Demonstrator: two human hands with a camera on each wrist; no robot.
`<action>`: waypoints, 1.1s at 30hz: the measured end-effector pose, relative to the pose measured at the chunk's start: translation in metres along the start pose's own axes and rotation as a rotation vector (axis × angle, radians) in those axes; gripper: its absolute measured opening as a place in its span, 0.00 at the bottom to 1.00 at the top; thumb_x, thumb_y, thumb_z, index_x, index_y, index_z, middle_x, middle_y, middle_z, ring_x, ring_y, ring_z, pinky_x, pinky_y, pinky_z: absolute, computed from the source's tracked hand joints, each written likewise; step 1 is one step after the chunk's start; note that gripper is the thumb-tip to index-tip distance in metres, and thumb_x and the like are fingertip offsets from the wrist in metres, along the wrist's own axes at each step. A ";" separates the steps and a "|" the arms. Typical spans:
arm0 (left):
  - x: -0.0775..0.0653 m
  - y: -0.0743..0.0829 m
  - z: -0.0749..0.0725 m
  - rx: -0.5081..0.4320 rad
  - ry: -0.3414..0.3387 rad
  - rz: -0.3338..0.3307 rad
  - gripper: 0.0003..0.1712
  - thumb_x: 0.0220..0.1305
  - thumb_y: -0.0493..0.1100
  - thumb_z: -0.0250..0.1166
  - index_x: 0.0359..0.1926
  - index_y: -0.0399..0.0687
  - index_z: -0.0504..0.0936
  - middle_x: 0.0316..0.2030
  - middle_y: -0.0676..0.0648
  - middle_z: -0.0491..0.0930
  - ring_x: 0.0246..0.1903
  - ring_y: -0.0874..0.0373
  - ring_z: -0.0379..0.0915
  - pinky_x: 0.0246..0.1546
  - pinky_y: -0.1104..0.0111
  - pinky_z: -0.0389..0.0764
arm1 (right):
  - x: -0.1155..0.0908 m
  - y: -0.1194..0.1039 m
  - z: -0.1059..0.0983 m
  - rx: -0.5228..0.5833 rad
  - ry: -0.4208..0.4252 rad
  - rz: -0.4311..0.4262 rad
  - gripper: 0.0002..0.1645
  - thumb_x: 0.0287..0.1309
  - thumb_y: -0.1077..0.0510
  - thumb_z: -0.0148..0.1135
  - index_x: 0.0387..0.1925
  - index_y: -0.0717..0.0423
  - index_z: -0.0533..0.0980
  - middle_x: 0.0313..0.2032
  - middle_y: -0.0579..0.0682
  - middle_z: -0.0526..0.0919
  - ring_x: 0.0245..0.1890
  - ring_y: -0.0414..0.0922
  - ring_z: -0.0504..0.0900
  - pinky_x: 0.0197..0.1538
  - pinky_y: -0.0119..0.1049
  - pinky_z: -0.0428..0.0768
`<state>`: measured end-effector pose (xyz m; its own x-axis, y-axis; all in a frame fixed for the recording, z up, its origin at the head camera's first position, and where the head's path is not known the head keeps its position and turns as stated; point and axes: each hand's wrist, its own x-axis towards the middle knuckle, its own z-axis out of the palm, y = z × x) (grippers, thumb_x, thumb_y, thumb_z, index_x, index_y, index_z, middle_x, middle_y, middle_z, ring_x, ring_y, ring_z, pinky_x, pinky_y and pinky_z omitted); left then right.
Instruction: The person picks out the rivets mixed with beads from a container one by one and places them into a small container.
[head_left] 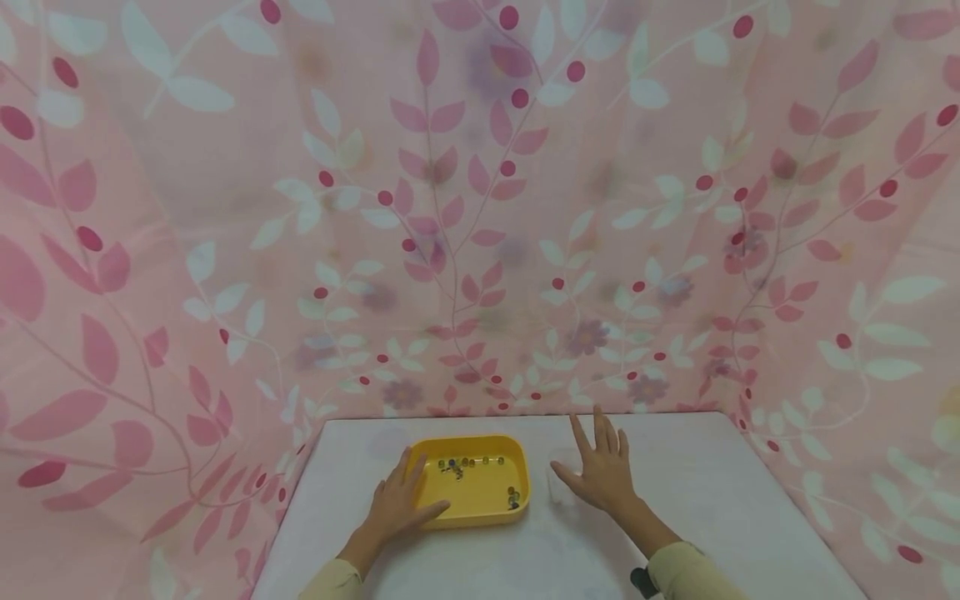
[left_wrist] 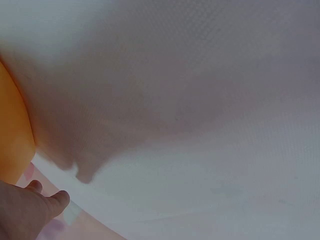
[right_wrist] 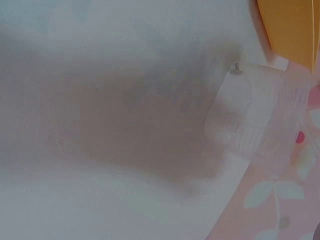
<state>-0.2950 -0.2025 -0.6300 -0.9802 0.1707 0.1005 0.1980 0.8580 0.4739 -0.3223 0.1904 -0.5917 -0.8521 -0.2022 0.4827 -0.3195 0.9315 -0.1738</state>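
A yellow tray (head_left: 480,500) stands on the white-covered table, with several glass marbles (head_left: 453,467) along its far side and a small cluster of marbles (head_left: 513,499) in its near right corner. My left hand (head_left: 393,504) is at the tray's left end, fingers spread and thumb over the near rim; whether it touches is unclear. In the left wrist view, part of that hand (left_wrist: 27,207) shows below the tray's outer wall (left_wrist: 12,120). Fingers spread, my right hand (head_left: 603,475) is over or beside a clear plastic container (right_wrist: 260,112), which it partly hides in the head view.
The white table surface (head_left: 712,500) extends around the tray and container. Pink floral curtains (head_left: 465,208) hang behind the table and along both sides. A dark rounded object (head_left: 642,581) shows beside my right sleeve.
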 end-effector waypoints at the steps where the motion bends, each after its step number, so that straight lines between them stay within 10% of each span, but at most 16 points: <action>1: 0.000 0.000 0.000 0.000 0.003 0.002 0.61 0.52 0.77 0.63 0.77 0.51 0.54 0.78 0.37 0.44 0.72 0.34 0.54 0.63 0.30 0.57 | 0.000 -0.001 0.000 -0.002 -0.020 0.010 0.59 0.51 0.28 0.63 0.78 0.45 0.52 0.78 0.61 0.34 0.73 0.64 0.51 0.70 0.70 0.48; 33: -0.002 -0.001 0.000 -0.002 0.023 0.043 0.59 0.54 0.74 0.64 0.76 0.47 0.56 0.77 0.34 0.45 0.70 0.32 0.56 0.61 0.29 0.59 | 0.009 -0.058 0.034 0.060 -0.055 -0.043 0.57 0.51 0.27 0.64 0.75 0.50 0.58 0.76 0.66 0.45 0.70 0.66 0.58 0.68 0.70 0.55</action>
<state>-0.2931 -0.2035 -0.6307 -0.9703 0.1964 0.1410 0.2403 0.8491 0.4704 -0.3253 0.1244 -0.6061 -0.8579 -0.2593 0.4435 -0.3789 0.9023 -0.2055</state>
